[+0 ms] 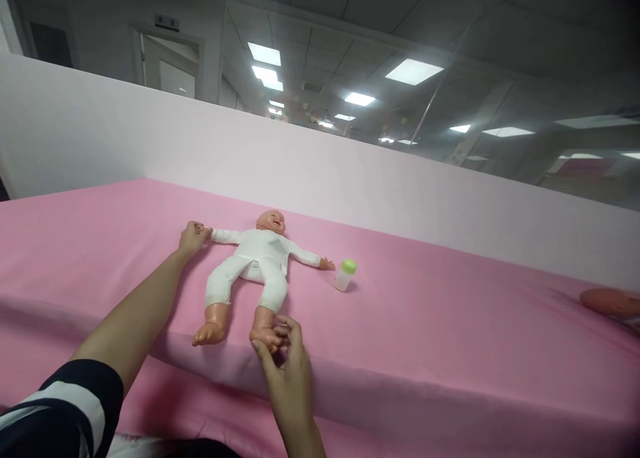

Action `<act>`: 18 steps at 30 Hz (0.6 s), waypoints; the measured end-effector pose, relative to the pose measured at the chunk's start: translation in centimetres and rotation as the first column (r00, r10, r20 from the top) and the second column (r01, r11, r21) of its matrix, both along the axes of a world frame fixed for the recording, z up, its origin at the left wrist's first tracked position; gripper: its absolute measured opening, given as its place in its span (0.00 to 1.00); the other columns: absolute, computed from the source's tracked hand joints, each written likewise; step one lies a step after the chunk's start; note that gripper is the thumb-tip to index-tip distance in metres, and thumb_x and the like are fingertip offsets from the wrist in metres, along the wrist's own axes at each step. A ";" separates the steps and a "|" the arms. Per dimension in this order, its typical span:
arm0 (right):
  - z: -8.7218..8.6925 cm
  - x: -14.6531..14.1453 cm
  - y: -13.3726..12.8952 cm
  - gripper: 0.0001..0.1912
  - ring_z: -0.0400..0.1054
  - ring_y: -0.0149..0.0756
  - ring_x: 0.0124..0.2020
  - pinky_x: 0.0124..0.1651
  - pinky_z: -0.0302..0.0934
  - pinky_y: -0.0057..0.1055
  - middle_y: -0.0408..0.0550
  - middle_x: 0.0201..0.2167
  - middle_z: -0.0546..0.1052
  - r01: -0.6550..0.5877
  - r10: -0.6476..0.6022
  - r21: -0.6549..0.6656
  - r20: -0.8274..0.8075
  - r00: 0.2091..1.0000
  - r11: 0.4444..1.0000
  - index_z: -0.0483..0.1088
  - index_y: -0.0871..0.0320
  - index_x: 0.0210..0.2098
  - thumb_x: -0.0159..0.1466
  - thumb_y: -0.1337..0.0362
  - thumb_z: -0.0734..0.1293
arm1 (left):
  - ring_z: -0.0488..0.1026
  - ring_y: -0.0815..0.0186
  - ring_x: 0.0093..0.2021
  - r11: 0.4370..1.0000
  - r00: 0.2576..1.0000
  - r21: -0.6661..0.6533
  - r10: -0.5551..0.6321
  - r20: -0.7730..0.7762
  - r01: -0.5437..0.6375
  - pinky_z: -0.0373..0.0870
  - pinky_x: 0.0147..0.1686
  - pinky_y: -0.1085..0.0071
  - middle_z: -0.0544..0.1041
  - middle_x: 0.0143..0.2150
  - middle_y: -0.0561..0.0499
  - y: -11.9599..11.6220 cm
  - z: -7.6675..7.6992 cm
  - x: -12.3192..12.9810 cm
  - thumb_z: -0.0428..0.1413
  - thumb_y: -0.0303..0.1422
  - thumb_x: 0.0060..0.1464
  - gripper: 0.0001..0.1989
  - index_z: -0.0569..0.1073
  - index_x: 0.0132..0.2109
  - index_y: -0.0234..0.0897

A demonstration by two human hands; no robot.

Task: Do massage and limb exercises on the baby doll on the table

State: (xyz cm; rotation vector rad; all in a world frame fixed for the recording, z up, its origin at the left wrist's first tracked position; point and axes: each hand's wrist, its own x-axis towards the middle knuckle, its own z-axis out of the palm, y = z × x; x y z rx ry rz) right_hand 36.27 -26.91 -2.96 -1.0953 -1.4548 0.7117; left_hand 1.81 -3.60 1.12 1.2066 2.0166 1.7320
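1. While the doll (pixel 260 250) lies face up on the pink sheet (pixel 425 318), the left hand (pixel 193 238) grips its hand (pixel 207 232)
2. Right hand (pixel 291 361) pinches one foot (pixel 264 328)
3. Bottle (pixel 345 277) sits just beside the doll's other hand (pixel 327 264)

The left hand (pixel 193 238) has slender fingers, and behind them a bare forearm (pixel 145 305) widens steadily toward the elbow. Well behind those fingers begins a short, loose fabric sleeve in very dark navy or black (pixel 100 373), its rounded hem a plain dark border. Farther from the fingers, a broad white band (pixel 75 397) curves across the sleeve, followed by more dark cloth and a thinner, greyish-white stripe (pixel 27 419). The right hand (pixel 291 361) has a long thumb and slim fingers; behind them, a bare, narrow wrist leads into the right forearm (pixel 303 435), cut off by the lower edge.
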 end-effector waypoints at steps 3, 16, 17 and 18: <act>1.6 0.6 0.3 0.21 0.79 0.43 0.42 0.44 0.75 0.36 0.56 0.44 0.82 0.041 -0.042 -0.010 -0.191 0.981 0.999 0.74 0.58 0.50 0.62 0.54 0.75 | 0.78 0.55 0.48 0.981 0.990 0.194 -0.008 0.141 -0.020 0.75 0.50 0.58 0.78 0.46 0.45 0.3 0.9 1.3 0.68 0.36 0.46 0.22 0.68 0.45 0.40; 9.3 -3.1 12.1 0.19 0.79 0.42 0.46 0.48 0.75 0.38 0.52 0.50 0.82 -0.248 0.253 0.112 -0.029 0.967 0.962 0.75 0.56 0.52 0.62 0.62 0.68 | 0.80 0.53 0.47 0.780 0.743 0.210 -0.422 -0.520 0.590 0.74 0.54 0.56 0.85 0.45 0.44 -1.8 2.6 10.4 0.56 0.38 0.59 0.11 0.80 0.42 0.40; 9.1 -3.5 12.1 0.19 0.79 0.43 0.47 0.47 0.75 0.37 0.52 0.51 0.82 -0.237 0.241 0.111 -0.029 0.970 0.965 0.75 0.56 0.52 0.62 0.62 0.68 | 0.80 0.53 0.48 0.788 0.736 0.193 -0.414 -0.536 0.584 0.74 0.54 0.56 0.85 0.46 0.44 -1.8 2.5 10.3 0.55 0.38 0.60 0.11 0.80 0.43 0.40; 9.0 -3.7 11.8 0.19 0.78 0.43 0.47 0.46 0.76 0.37 0.52 0.52 0.81 -0.229 0.235 0.116 -0.038 0.971 0.966 0.75 0.56 0.53 0.62 0.61 0.68 | 0.80 0.53 0.49 0.798 0.742 0.192 -0.402 -0.536 0.571 0.74 0.54 0.57 0.84 0.47 0.44 -1.7 2.4 10.1 0.55 0.39 0.61 0.12 0.80 0.44 0.40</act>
